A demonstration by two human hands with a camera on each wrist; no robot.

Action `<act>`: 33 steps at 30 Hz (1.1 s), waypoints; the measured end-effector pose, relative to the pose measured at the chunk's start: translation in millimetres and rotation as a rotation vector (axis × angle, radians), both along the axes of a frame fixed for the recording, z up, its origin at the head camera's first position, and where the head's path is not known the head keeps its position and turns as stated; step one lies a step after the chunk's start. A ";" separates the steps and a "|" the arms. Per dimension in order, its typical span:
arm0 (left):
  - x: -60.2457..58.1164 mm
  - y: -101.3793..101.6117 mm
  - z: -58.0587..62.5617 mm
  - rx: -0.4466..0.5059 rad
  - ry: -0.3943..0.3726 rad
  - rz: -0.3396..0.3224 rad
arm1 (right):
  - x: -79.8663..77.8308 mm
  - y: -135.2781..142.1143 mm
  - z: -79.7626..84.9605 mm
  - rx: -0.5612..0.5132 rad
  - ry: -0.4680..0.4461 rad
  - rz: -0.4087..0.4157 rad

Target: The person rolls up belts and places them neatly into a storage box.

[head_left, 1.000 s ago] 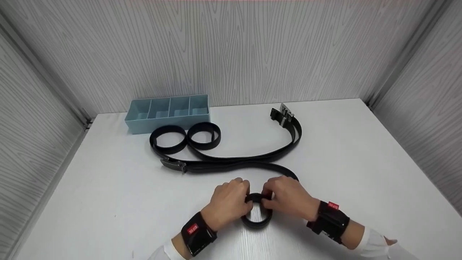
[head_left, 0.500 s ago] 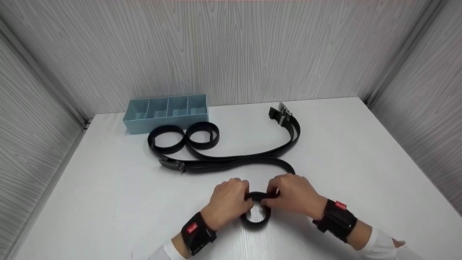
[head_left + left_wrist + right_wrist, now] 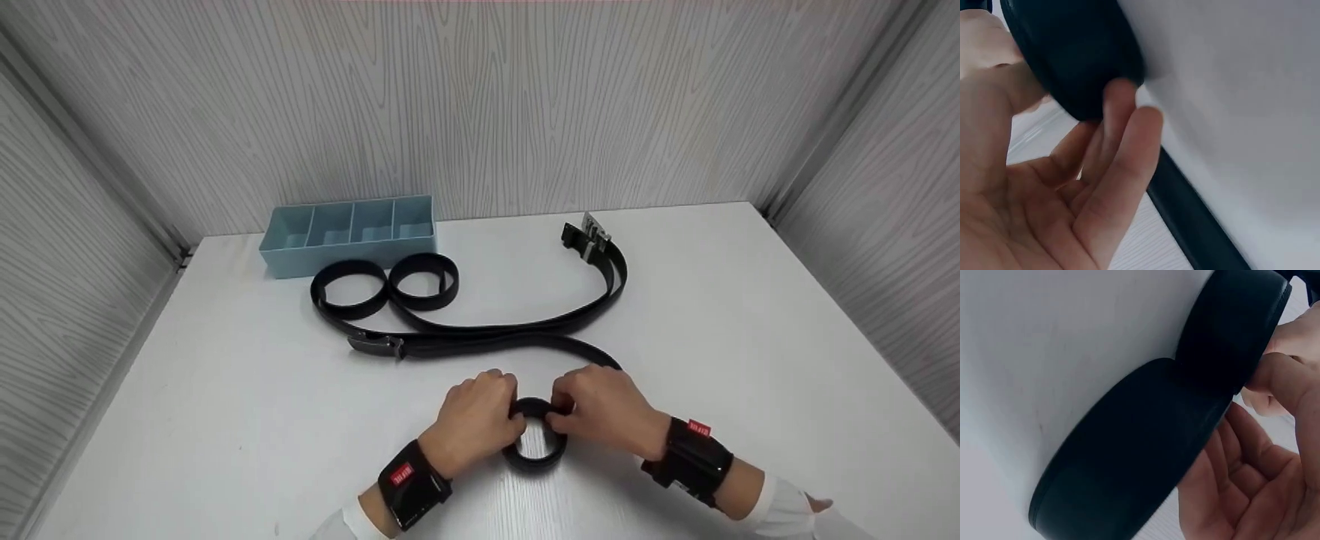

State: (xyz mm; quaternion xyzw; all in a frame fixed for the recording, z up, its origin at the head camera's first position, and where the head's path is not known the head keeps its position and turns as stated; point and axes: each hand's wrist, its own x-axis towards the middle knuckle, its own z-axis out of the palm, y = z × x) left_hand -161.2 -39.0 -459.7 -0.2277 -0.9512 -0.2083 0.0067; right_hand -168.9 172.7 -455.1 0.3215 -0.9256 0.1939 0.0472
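In the head view, a black belt stands on its edge near the table's front, its end rolled into a coil (image 3: 534, 463). My left hand (image 3: 476, 416) pinches the coil's left rim between thumb and fingers. At the right rim, my right hand (image 3: 607, 409) pinches the coil where the strap leaves it. From there the strap (image 3: 585, 349) curves back and left to its metal buckle (image 3: 375, 345). The left wrist view has the coil (image 3: 1072, 50) close up, against my fingertips (image 3: 1120, 95). In the right wrist view, the strap (image 3: 1123, 455) runs into the coil (image 3: 1235, 320).
Two more black belts lie behind, with loosely curled ends (image 3: 349, 307) (image 3: 424, 303) at left and metal buckles (image 3: 594, 234) at back right. A blue four-part box (image 3: 349, 255) stands against the back wall (image 3: 480, 105). Side walls flank the white table (image 3: 712, 315).
My right hand moves slightly right along the strap, then back to the coil. The belt's buckle has slid a little to the right. My left hand stays almost still on the coil.
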 end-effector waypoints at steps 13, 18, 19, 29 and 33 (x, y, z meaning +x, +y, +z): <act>-5.0 2.6 3.1 0.036 -0.009 -0.059 | 0.4 6.9 -3.3 -0.011 0.028 -0.013; -2.3 1.3 0.7 0.027 0.058 -0.026 | 3.2 11.4 1.8 0.017 -0.036 -0.103; -1.9 1.0 -0.2 0.027 0.076 -0.020 | 4.0 11.5 2.3 0.019 -0.036 -0.109; 2.4 0.0 -3.0 0.030 0.088 0.016 | 8.8 2.7 -3.5 0.011 0.001 -0.077; 3.0 1.8 1.8 -0.006 0.025 -0.007 | 6.2 3.4 -1.7 0.006 0.012 -0.025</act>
